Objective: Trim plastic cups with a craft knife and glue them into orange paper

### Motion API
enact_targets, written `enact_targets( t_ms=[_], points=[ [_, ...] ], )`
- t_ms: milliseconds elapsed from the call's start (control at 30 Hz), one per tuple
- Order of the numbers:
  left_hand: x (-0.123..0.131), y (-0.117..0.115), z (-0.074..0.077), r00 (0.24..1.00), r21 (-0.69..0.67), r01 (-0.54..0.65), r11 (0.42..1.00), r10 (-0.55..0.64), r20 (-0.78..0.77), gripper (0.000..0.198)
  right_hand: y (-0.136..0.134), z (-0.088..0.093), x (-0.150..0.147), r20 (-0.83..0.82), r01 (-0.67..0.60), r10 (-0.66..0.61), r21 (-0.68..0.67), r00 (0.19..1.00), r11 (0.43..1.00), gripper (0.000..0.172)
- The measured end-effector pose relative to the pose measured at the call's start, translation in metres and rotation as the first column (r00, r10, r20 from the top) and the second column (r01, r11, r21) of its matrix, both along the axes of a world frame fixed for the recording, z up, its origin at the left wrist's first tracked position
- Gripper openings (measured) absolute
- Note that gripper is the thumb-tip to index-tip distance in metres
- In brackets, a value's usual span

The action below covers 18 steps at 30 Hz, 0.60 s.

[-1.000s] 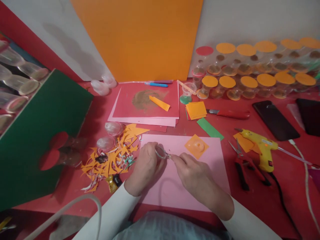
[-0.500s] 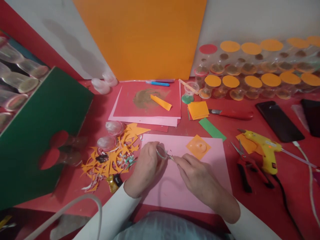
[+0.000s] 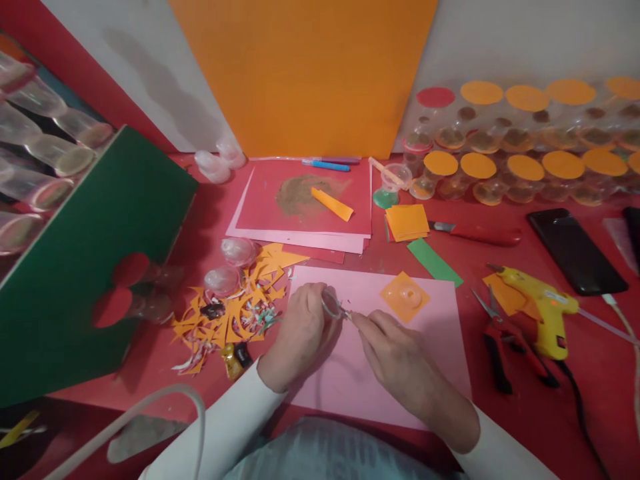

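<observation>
— Holding what, there in your left hand [image 3: 300,327]?

— A little clear cup [image 3: 331,304]. My fingers are curled round it and grip it from the left, so it sits tipped on its side, just above the pink sheet [image 3: 435,353].

— And the right hand [image 3: 400,360]?

— Thumb and forefinger are pinched together right at the cup's rim. Whether they nip the rim itself or some sliver on it is too small to tell. The rest of that hand rests low over the sheet.

— Where is all this on the tabletop [image 3: 500,427]?

— Near its front edge, about the middle. The pink sheet lies there, and the cup is over the sheet's far left part.

— What's around you?

— An orange square [image 3: 405,297] with a clear blob on it lies at the sheet's far edge, just right of the cup. Left of the sheet there's a heap of orange scraps [image 3: 235,317], touching its corner. To the right, well apart from my hands, lie red-handled scissors [image 3: 505,347] and a yellow glue gun [image 3: 540,307]. A green board [image 3: 85,267] leans up along the left edge.
</observation>
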State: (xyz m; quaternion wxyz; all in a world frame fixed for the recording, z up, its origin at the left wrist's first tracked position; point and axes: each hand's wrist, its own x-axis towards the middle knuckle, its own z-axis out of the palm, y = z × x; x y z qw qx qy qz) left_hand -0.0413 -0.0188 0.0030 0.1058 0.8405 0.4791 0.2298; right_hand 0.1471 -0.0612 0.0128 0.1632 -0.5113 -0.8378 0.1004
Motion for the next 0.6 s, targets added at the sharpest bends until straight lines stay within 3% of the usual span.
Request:
enact_targets(
  t_ms=[133, 367, 600],
  points=[
    [0.0, -0.001, -0.001, 1.0, 0.004, 0.002, 1.0, -0.002, -0.005, 0.016, -0.004, -0.004, -0.001, 0.028, 0.025, -0.024, -0.021, 0.999, 0.999, 0.033],
    [-0.002, 0.001, -0.002, 1.0, 0.063, -0.011, 0.998, 0.011, 0.005, 0.021, 0.001, -0.004, 0.007, -0.134, 0.066, -0.104, -0.265, 0.985, 0.962, 0.031],
    [-0.002, 0.0, -0.001, 1.0, 0.1, -0.01, 0.995, 0.011, -0.009, 0.032, 0.003, 0.003, 0.011, -0.159, 0.08, -0.13, -0.286, 0.979, 0.955, 0.033]
  ],
)
